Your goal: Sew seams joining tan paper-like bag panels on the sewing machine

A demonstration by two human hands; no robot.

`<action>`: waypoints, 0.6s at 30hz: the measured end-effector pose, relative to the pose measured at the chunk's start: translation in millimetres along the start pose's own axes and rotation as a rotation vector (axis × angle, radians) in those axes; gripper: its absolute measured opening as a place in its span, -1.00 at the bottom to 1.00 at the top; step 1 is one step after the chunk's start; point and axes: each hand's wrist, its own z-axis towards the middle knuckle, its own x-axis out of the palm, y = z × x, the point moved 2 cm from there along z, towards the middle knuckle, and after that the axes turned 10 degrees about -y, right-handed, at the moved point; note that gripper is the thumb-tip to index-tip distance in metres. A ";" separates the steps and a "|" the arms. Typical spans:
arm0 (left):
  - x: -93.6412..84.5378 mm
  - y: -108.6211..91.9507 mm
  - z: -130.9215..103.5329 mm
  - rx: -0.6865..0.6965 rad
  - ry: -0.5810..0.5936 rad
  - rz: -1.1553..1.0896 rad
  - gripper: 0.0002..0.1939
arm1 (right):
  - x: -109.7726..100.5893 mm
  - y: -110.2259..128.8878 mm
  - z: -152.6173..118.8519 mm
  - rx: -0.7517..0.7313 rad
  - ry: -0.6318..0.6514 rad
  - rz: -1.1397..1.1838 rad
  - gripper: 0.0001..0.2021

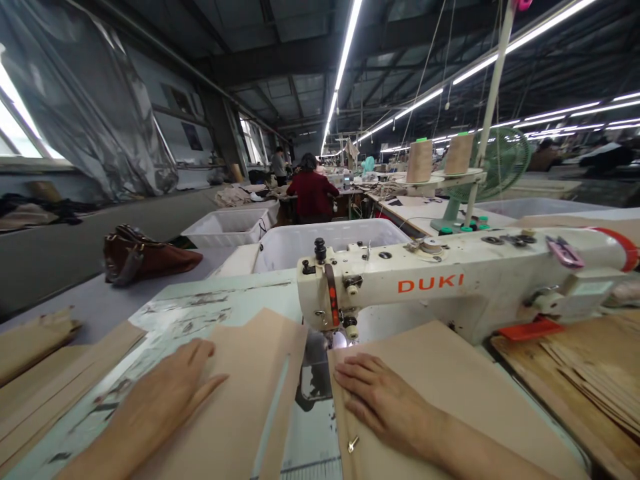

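Note:
A white sewing machine [430, 287] with orange lettering reaches across the work surface, its needle area lit. Under my right hand [377, 397] lies a large beige fabric piece [430, 360], its left edge beside the needle plate [316, 373]. That hand rests flat, fingers side by side and extended. My left hand [175, 383] is over another beige piece [255, 347] to the left, thumb apart from the fingers. A narrow slit shows in this piece. A small metal clip or pin [353, 444] lies on the right piece near its left edge.
Beige pieces lie at far left [65, 387] and on a wooden board [590, 373] at right. A brown bag [145, 257] sits at back left. Behind the machine are a white bin [330, 235], thread cones [420, 160], a green fan [503, 163] and a seated person [313, 193].

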 end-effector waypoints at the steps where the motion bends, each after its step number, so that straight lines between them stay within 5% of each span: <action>1: 8.6 -11.9 19.3 0.064 0.036 -0.066 -0.54 | -0.1 0.1 0.1 0.005 0.003 0.000 -0.56; 5: 55.9 -42.8 92.3 0.209 0.145 -0.328 -0.49 | -1.1 1.1 0.1 0.024 0.011 -0.004 -0.54; 8: 80.0 -58.5 117.5 0.223 0.149 -0.489 -0.53 | -1.1 3.3 -0.7 0.028 0.002 -0.015 -0.55; 11: 83.7 -75.4 111.9 0.146 0.103 -0.604 -0.67 | 1.0 5.8 -1.7 0.025 -0.025 -0.037 -0.55; 18: 71.9 -120.5 79.3 -0.158 -0.006 -0.838 -0.58 | 6.4 10.8 -3.0 0.012 -0.109 -0.093 -0.58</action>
